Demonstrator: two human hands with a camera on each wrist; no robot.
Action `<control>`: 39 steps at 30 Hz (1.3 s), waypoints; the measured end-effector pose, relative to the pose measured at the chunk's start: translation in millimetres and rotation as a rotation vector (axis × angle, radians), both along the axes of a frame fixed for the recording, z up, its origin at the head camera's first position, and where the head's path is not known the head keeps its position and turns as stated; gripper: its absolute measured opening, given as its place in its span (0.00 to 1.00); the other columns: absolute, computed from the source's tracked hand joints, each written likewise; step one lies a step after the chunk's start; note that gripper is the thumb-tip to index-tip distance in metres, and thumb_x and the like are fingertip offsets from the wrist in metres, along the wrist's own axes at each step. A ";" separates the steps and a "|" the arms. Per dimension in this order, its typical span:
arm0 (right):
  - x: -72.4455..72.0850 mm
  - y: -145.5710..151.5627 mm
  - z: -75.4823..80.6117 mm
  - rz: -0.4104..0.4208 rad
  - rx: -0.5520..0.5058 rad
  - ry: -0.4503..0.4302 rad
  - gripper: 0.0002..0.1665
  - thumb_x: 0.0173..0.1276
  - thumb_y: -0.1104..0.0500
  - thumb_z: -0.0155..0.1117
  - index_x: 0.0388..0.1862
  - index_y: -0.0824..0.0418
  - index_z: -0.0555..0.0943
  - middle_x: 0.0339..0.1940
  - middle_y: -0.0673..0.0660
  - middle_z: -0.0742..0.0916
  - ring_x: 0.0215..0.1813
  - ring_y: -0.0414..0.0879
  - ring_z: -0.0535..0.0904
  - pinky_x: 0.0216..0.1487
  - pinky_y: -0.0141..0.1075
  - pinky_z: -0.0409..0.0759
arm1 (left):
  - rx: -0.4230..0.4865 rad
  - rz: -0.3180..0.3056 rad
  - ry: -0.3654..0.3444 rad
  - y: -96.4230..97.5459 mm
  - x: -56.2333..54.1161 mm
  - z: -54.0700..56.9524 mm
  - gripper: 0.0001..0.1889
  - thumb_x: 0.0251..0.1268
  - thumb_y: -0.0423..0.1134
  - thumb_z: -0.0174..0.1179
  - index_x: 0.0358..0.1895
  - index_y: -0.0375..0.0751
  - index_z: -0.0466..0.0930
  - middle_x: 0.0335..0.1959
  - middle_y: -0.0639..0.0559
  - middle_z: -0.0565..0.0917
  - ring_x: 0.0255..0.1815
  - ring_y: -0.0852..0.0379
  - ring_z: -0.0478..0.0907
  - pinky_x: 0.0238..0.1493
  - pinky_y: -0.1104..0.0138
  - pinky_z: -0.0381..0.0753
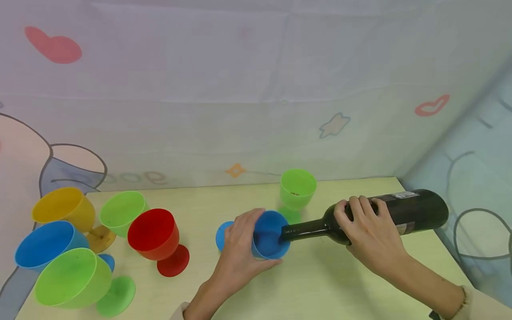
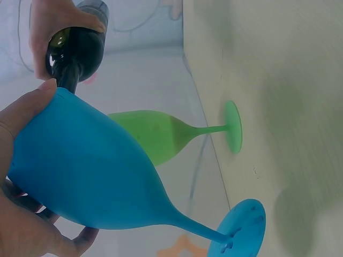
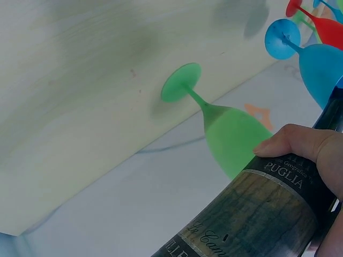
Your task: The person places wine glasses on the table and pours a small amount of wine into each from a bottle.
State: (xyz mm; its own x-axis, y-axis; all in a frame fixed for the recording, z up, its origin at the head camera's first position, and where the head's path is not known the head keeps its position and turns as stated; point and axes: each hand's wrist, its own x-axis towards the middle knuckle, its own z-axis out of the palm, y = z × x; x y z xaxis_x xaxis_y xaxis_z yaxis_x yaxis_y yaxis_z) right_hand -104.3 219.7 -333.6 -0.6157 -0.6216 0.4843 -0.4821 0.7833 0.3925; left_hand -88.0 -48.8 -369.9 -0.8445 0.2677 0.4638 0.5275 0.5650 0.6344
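My left hand (image 1: 238,251) holds a blue wine glass (image 2: 96,166) round its bowl, and the glass is tilted to the right. In my right hand (image 1: 372,235) is a dark wine bottle (image 1: 416,211), gripped near its shoulder and tipped so the neck points left. The bottle's mouth reaches into the opening of the blue glass. Whether liquid runs out cannot be seen. A green wine glass (image 1: 298,189) stands upright just behind them, with a little dark matter at the bottom of its bowl. In the right wrist view, the bottle label (image 3: 257,219) shows below my thumb.
At the left of the pale table (image 1: 192,302) stand a yellow glass (image 1: 66,206), a red glass (image 1: 154,235), another blue glass (image 1: 50,244) and two green glasses (image 1: 124,211), close together. A printed cloth (image 1: 240,89) hangs behind the table.
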 end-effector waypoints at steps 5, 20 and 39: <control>-0.1 0.3 -0.6 -0.002 0.003 0.000 0.39 0.24 0.60 0.74 0.41 0.69 0.69 0.32 0.67 0.75 0.33 0.61 0.72 0.35 0.54 0.71 | 0.004 0.000 0.003 0.3 -0.1 -0.3 0.48 0.27 0.45 0.79 0.60 0.43 0.64 0.57 0.49 0.71 0.59 0.52 0.65 0.53 0.48 0.64; -0.3 0.2 -1.3 -0.004 0.008 0.004 0.38 0.25 0.60 0.74 0.41 0.69 0.69 0.32 0.67 0.75 0.33 0.61 0.72 0.35 0.54 0.71 | 0.004 -0.001 -0.023 0.6 -0.7 -0.7 0.48 0.28 0.45 0.79 0.60 0.43 0.63 0.57 0.48 0.71 0.59 0.51 0.64 0.52 0.47 0.64; 6.1 -3.8 -12.5 -0.043 -0.097 -0.090 0.39 0.23 0.58 0.75 0.39 0.67 0.68 0.31 0.65 0.76 0.33 0.60 0.73 0.32 0.53 0.70 | 0.067 -0.022 -0.086 -1.3 -0.9 -4.5 0.48 0.31 0.43 0.78 0.62 0.42 0.62 0.58 0.46 0.69 0.58 0.49 0.65 0.49 0.51 0.71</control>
